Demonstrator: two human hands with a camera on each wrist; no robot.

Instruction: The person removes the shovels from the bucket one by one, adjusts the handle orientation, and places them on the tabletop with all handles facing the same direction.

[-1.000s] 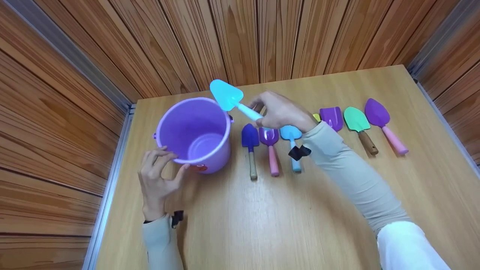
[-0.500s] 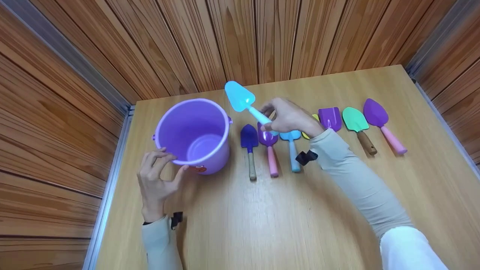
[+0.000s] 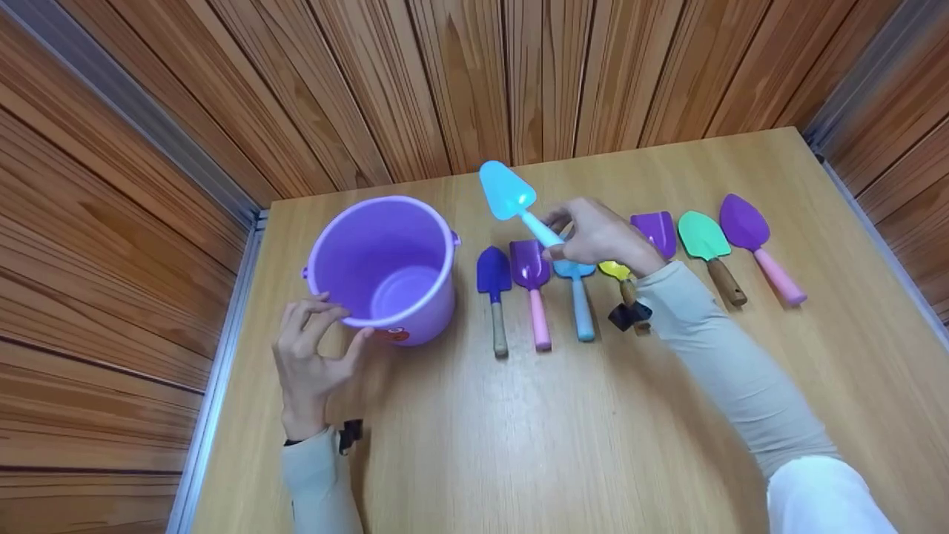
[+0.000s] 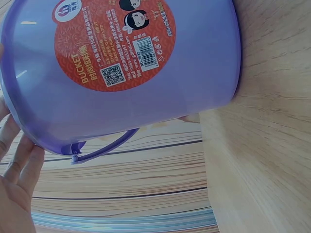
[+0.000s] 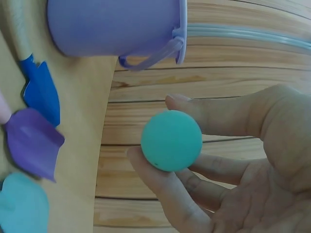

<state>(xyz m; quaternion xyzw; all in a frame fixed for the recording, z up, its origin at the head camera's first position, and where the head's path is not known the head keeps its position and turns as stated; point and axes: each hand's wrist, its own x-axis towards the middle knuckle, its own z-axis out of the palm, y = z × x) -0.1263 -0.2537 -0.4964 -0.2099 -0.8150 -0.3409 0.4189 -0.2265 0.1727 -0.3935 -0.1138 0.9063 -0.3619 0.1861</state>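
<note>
In the head view my right hand [image 3: 597, 233] pinches the handle of a light-blue trowel [image 3: 508, 191] between thumb and fingers. Its pointed blade faces up and left, above the table. The right wrist view looks straight at the round end of the trowel handle [image 5: 171, 141], with the blade hidden behind it. A purple bucket [image 3: 442, 297] stands upright at the left, its inside bare. My left hand [image 3: 311, 356] grips the near-left rim, fingers over the edge and thumb on the outer side. Close up, the left wrist view shows the bucket's red label [image 4: 114, 43].
Right of the bucket, toy shovels lie in a row: dark blue [image 3: 494, 271], purple with pink handle [image 3: 530, 263], and light blue [image 3: 580, 304]. Partly behind my right arm are a yellow one [image 3: 614, 269] and a purple one [image 3: 656, 231]. Green [image 3: 703, 233] and purple [image 3: 744, 221] trowels lie farther right.
My right hand has carried the light-blue trowel rightward, from over the bucket's right rim to above the row of shovels. The left hand and bucket have stayed put.
</note>
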